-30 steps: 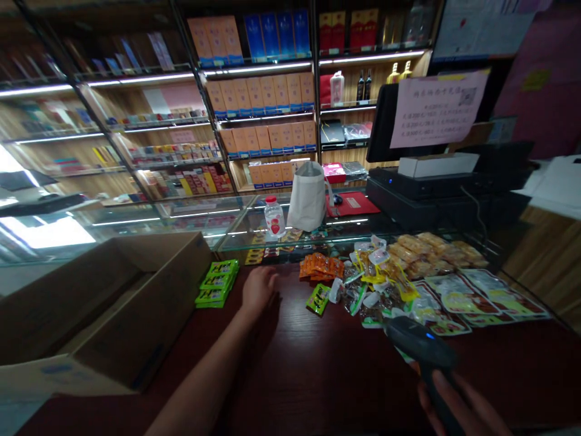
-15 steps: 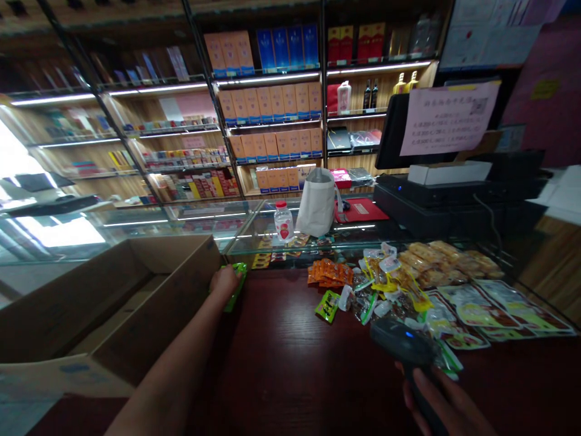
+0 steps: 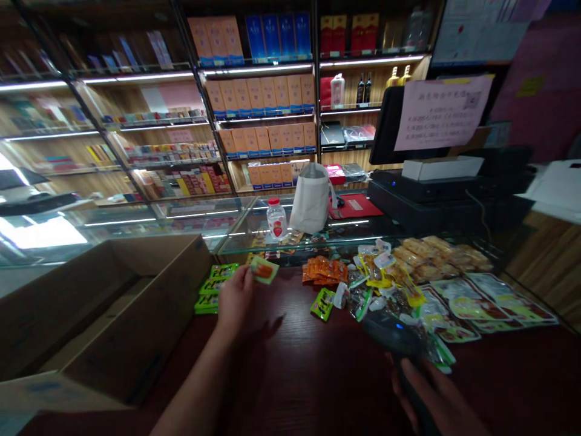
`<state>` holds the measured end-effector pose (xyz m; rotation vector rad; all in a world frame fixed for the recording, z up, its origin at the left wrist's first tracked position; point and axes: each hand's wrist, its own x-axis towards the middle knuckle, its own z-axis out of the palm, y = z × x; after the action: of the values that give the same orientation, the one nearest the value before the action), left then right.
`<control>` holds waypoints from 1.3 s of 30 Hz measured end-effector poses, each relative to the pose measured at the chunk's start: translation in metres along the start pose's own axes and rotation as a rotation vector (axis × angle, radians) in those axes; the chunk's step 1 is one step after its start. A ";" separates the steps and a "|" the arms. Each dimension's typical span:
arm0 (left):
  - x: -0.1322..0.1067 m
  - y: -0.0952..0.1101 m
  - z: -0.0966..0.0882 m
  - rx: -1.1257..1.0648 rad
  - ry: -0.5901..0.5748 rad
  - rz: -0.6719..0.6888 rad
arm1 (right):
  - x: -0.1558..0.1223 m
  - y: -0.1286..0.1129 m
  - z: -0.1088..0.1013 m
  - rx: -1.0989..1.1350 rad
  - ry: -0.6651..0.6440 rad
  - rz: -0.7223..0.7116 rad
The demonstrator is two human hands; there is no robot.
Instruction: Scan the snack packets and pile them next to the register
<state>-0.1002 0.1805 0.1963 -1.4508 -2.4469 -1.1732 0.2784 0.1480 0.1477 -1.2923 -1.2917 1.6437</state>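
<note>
Pinched in my left hand (image 3: 236,297) is a small snack packet (image 3: 264,270) with a pale green edge and an orange-brown picture, held over the dark red counter. Just left of that hand lie several green snack packets (image 3: 213,286) beside the cardboard box. My right hand (image 3: 429,387) is wrapped round the grip of a black barcode scanner (image 3: 393,333), whose blue light is lit. Beyond the scanner lies a pile of clear and yellow snack packets (image 3: 379,272). A lone green packet (image 3: 322,304) and a heap of orange packets (image 3: 325,270) lie to its left.
A large open cardboard box (image 3: 136,327) stands at the left. On the glass case are a bottle with a red cap (image 3: 276,219) and a white bag (image 3: 311,200). Bagged bread-like snacks (image 3: 438,257), flat packs (image 3: 494,306) and a black monitor (image 3: 385,130) are on the right.
My left hand has moved right, away from the green packets by the box, and now holds up a packet. The green packets show more fully. The scanner stays in my right hand.
</note>
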 end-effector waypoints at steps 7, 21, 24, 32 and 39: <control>-0.116 0.067 0.048 -0.710 -0.297 -0.119 | 0.021 0.001 0.016 0.046 -0.016 -0.081; -0.180 0.098 0.062 -0.475 -0.073 0.749 | 0.026 0.014 0.026 0.037 0.258 -0.119; -0.178 0.098 0.059 -0.516 -0.118 0.723 | 0.023 0.003 0.025 0.055 0.221 -0.127; -0.153 0.101 0.058 -0.963 -0.387 -0.006 | 0.021 -0.015 0.017 0.164 0.139 -0.099; -0.131 0.102 0.056 -1.092 -0.880 -0.477 | 0.023 -0.015 0.009 0.137 0.071 -0.120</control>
<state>0.0685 0.1480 0.1614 -1.9397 -2.8890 -2.7880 0.2620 0.1712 0.1556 -1.1581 -1.1708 1.5599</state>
